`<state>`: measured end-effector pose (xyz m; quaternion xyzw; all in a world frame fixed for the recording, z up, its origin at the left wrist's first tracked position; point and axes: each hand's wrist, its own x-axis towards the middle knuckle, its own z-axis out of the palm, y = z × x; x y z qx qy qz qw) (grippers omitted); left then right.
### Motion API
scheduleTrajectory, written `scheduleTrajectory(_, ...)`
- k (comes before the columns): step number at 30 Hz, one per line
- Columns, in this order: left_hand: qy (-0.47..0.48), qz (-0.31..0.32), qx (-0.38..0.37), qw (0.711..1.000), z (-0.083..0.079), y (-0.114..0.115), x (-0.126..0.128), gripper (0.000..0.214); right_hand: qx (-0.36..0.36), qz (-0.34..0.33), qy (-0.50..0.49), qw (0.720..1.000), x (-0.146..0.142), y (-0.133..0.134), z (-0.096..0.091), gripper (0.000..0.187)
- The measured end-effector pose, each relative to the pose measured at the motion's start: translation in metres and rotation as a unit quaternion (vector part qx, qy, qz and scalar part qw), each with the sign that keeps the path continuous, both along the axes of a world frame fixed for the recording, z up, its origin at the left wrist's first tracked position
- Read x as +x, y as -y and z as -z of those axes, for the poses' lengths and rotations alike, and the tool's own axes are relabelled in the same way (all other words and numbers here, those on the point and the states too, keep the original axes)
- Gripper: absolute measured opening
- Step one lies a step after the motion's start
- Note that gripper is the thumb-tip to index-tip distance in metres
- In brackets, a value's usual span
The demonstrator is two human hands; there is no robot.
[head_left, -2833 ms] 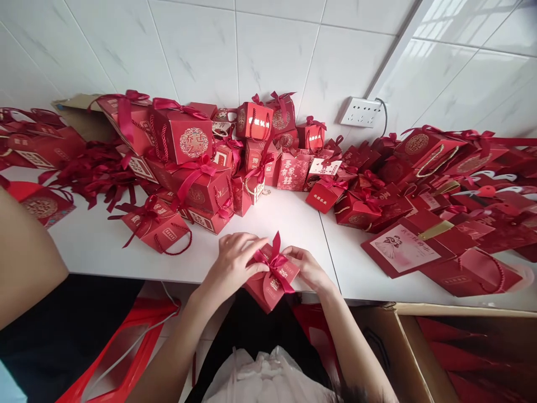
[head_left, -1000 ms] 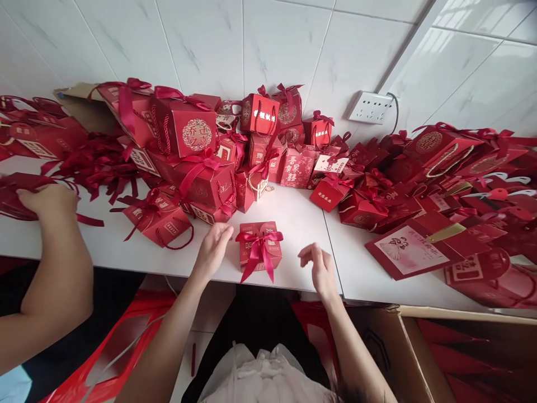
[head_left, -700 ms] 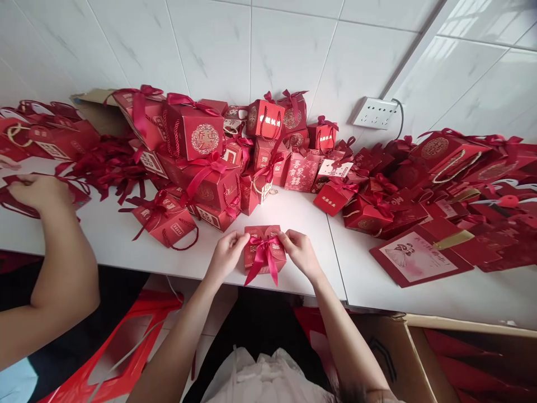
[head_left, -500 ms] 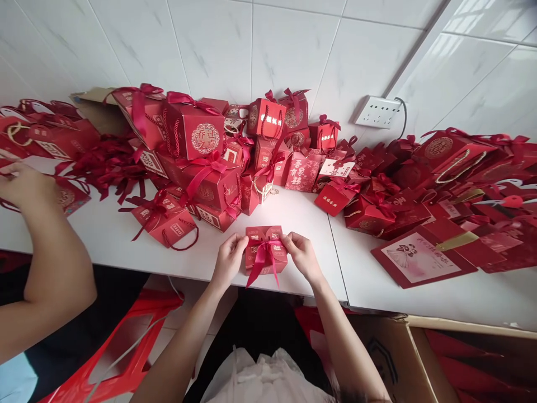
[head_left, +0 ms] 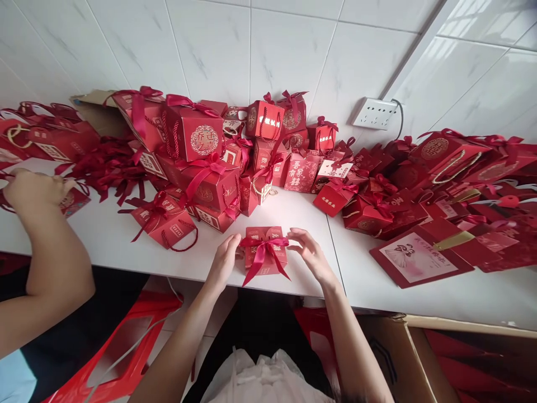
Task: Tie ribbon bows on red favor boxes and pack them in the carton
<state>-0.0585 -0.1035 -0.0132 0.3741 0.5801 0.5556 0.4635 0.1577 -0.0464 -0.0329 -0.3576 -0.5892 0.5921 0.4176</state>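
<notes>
A small red gift box with gold printing stands on the white table before me. A dark red ribbon bow is tied across its top, loops out to both sides and two tails hanging over the front. My left hand is beside the box's left side, thumb by the left loop, fingers slightly apart and partly hidden. Off the right loop, my right hand has its fingers spread and curved, with nothing held. To the left lies another ribboned red box with a cord handle.
Stacked red gift boxes line the wall. Loose ribbons are heaped at left, near a co-worker's hand. More boxes and a flat red bag are at right, below a power strip. A cardboard box is under the table.
The bow's loops have spread wider and its tails have moved apart. My right hand has let go and drawn right; my left hand's fingers have loosened. The co-worker's hand shifted slightly.
</notes>
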Motion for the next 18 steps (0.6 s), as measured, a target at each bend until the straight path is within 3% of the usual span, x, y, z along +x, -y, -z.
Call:
scheduleTrajectory(3,-0.032,-0.008,0.017,0.999,-0.006,-0.001,0.002,0.035,0.072,-0.127,0.054,0.988,0.001,-0.006,-0.005,0.112)
scheduleTrajectory(6,-0.044,-0.034,0.044,0.997,-0.010,0.000,0.006,0.030,0.103,-0.167,0.128,0.972,-0.006,-0.005,-0.008,0.116)
scheduleTrajectory(8,-0.069,-0.057,0.068,0.994,-0.015,0.005,0.011,0.026,0.123,-0.147,0.131,0.973,-0.010,0.000,-0.010,0.113)
scheduleTrajectory(10,-0.164,-0.075,0.144,0.973,-0.024,0.014,0.016,0.017,0.161,-0.105,0.124,0.974,-0.010,0.008,-0.013,0.111)
scheduleTrajectory(12,-0.301,-0.075,0.282,0.908,-0.035,0.024,0.024,0.005,0.202,-0.056,0.127,0.969,-0.006,0.018,-0.019,0.109)
scheduleTrajectory(14,-0.403,-0.050,0.414,0.815,-0.047,0.033,0.033,0.008,0.237,-0.019,0.133,0.962,-0.001,0.029,-0.028,0.108)
scheduleTrajectory(16,-0.455,-0.026,0.494,0.740,-0.058,0.040,0.042,0.016,0.267,0.010,0.129,0.955,0.005,0.039,-0.040,0.106)
scheduleTrajectory(18,-0.481,-0.012,0.532,0.697,-0.066,0.044,0.051,0.019,0.294,0.035,0.120,0.948,0.011,0.048,-0.050,0.103)
